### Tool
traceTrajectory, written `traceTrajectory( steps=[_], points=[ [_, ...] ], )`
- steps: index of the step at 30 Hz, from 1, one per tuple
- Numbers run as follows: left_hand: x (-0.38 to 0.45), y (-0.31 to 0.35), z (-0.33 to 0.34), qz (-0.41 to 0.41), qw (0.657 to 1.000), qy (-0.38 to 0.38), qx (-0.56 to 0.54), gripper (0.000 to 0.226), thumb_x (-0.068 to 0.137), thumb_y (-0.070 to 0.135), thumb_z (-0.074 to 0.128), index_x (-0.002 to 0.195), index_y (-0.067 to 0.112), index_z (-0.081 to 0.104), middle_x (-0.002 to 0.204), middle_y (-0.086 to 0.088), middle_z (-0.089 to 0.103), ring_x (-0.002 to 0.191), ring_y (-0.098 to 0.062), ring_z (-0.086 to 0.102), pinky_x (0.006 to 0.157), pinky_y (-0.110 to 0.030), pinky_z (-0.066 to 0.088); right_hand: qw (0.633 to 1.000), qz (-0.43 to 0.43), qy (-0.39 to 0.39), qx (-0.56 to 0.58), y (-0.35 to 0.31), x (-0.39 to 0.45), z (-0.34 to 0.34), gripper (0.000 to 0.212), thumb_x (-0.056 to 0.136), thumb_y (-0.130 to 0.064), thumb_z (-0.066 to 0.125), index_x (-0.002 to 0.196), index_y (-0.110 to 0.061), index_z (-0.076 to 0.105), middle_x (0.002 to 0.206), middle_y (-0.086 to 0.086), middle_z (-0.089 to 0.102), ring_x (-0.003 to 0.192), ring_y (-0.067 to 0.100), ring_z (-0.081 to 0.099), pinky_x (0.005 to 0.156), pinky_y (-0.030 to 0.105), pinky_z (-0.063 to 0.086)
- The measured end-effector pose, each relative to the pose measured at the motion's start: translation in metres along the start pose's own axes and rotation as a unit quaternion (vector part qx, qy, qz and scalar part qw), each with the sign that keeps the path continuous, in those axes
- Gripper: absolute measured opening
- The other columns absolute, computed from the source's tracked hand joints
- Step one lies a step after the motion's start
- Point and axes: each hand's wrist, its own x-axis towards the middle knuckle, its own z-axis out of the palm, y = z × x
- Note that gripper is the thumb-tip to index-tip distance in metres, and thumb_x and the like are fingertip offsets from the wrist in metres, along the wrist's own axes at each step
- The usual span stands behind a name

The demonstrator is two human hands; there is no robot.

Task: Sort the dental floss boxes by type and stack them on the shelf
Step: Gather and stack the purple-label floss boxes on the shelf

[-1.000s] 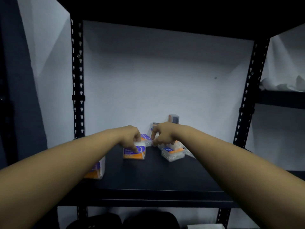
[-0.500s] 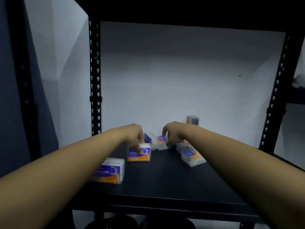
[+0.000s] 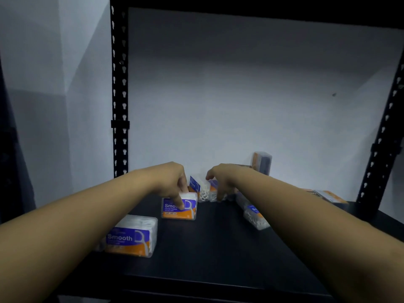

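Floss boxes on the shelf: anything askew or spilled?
Nothing spilled. The Round box between the hands leans tilted, another Round box lies angled under the right arm, and one box stands on end at the back. Both Smooth boxes sit level.

We see a flat black metal shelf board (image 3: 209, 243) carrying clear plastic floss boxes: two purple-and-orange "Smooth" boxes (image 3: 131, 236) (image 3: 179, 206) at left, "Round" boxes (image 3: 202, 189) (image 3: 253, 213) behind and right.
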Motion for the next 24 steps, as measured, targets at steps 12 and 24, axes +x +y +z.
traceTrajectory(
  steps=[12, 24],
  points=[
    [-0.001, 0.0, 0.003, 0.005, 1.0, 0.007, 0.019, 0.043, 0.07, 0.034, 0.091, 0.11, 0.022, 0.08, 0.102, 0.007, 0.078, 0.093, -0.011, 0.071, 0.086, -0.031, 0.059, 0.997, 0.022, -0.067, 0.01, -0.01, 0.002, -0.003, 0.084, 0.07, -0.007, 0.09, 0.142, -0.015, 0.049, 0.12, 0.014, 0.07, 0.059, 0.019, 0.071, 0.047, 0.029, 0.056],
    [-0.003, 0.0, 0.002, 0.006, 1.0, 0.003, 0.01, 0.045, 0.071, 0.034, 0.09, 0.112, 0.02, 0.079, 0.104, 0.006, 0.078, 0.091, -0.01, 0.072, 0.086, -0.03, 0.059, 0.995, -0.062, 0.046, -0.07, -0.002, -0.025, -0.019, 0.1, 0.062, -0.039, 0.093, 0.15, -0.023, 0.047, 0.135, 0.003, 0.045, 0.119, 0.028, 0.056, 0.088, 0.037, 0.053]
  ],
)
